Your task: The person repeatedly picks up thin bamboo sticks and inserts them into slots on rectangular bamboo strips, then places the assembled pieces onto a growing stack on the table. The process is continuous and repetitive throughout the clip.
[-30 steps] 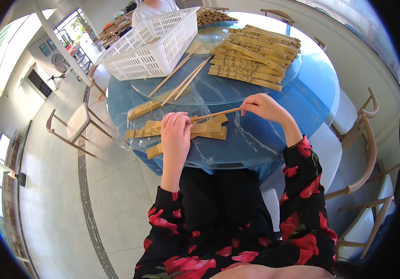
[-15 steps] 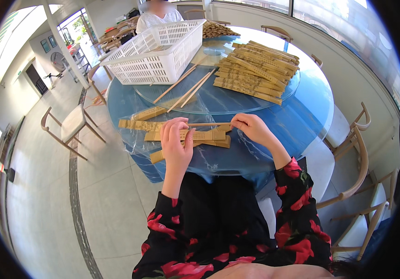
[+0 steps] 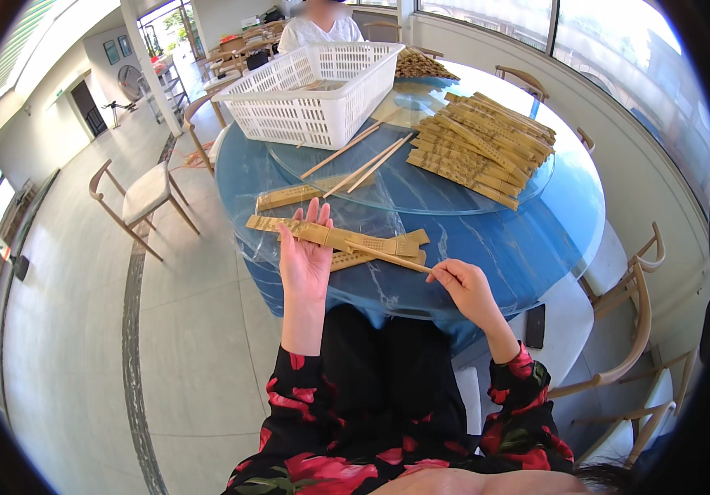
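Note:
My left hand (image 3: 305,256) is raised at the near edge of the round blue table (image 3: 536,247), palm up, holding a flat notched bamboo strip (image 3: 330,236) that lies across its fingers. My right hand (image 3: 464,285) pinches the near end of a thin bamboo stick (image 3: 388,257), whose far end reaches the strip by my left thumb. A few more flat bamboo strips (image 3: 289,196) lie on the table just beyond my left hand.
A white plastic basket (image 3: 313,91) stands at the table's far left on a glass turntable (image 3: 454,186). A pile of bamboo strips (image 3: 487,144) lies to its right, loose sticks (image 3: 363,161) between. A person in white (image 3: 318,29) sits opposite. Wooden chairs (image 3: 136,198) surround the table.
My left hand has lifted a bamboo strip off the table and turned palm up. My right hand has drawn back to the right, bringing the thin stick against the strip.

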The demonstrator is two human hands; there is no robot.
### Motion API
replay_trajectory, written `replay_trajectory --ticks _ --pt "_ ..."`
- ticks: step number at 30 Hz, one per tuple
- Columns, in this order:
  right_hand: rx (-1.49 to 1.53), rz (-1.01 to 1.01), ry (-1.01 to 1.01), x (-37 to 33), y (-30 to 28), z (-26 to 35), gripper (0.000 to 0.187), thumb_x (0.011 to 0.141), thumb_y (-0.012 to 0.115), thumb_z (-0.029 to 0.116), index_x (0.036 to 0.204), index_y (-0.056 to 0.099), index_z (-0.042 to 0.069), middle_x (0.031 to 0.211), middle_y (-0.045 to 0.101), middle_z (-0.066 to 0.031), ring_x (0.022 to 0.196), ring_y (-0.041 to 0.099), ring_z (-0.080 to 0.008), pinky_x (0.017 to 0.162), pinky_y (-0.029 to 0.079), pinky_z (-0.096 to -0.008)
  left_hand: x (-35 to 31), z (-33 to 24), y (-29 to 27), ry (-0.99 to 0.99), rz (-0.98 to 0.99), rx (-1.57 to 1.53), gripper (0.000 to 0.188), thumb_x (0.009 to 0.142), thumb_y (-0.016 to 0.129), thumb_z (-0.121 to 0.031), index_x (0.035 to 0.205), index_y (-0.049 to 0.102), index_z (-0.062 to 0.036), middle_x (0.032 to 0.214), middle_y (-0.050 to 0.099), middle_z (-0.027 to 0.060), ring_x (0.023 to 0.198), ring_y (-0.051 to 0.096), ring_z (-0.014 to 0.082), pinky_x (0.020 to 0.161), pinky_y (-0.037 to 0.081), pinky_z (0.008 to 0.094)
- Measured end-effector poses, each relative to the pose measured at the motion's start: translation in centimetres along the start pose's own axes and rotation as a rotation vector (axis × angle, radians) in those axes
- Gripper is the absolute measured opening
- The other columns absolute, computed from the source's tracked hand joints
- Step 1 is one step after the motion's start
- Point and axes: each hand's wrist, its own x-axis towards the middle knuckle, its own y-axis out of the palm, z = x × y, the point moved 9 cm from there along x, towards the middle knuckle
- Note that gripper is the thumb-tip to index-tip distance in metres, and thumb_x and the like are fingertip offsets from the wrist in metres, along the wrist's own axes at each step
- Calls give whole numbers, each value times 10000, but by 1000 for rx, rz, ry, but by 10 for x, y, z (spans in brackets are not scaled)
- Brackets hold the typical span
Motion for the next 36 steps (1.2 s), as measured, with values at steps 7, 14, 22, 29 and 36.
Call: replay_trajectory --ticks 7,14,22,29,36 --pt "35 -92 -57 -55 34 38 144 1034 614 138 985 688 25 820 711 -119 725 683 -318 658 510 -353 -26 32 45 -20 121 23 456 1146 399 -402 1507 465 -131 858 407 -41 713 356 85 706 364 270" --pt "273 9 104 -45 78 29 139 1056 571 125 1065 665 23 740 611 -91 634 580 -219 620 469 -328 -59 53 57 -101 142 118 516 1142 397 -437 1606 333 -220 839 350 -48 671 299 79 623 303 254" --pt "333 165 32 -46 76 39 121 1037 590 82 1045 678 -1 723 574 -49 627 542 -130 601 449 -294 -50 29 38 -102 54 -3 468 1155 362 -394 1587 400 -219 848 376 -54 679 318 76 643 316 244" --pt "-22 -88 -36 -19 69 40 142 962 698 159 918 683 25 764 661 -135 672 630 -328 612 483 -397 -72 62 58 -147 102 28 539 1140 386 -438 1591 382 -144 839 361 -44 715 332 88 688 330 262" --pt "-320 -102 -349 57 50 63 169 961 688 227 953 718 61 868 684 -126 901 655 -358 792 528 -437 -6 20 24 96 123 67 464 1133 437 -424 1441 449 -77 868 440 -21 793 427 110 830 422 321"
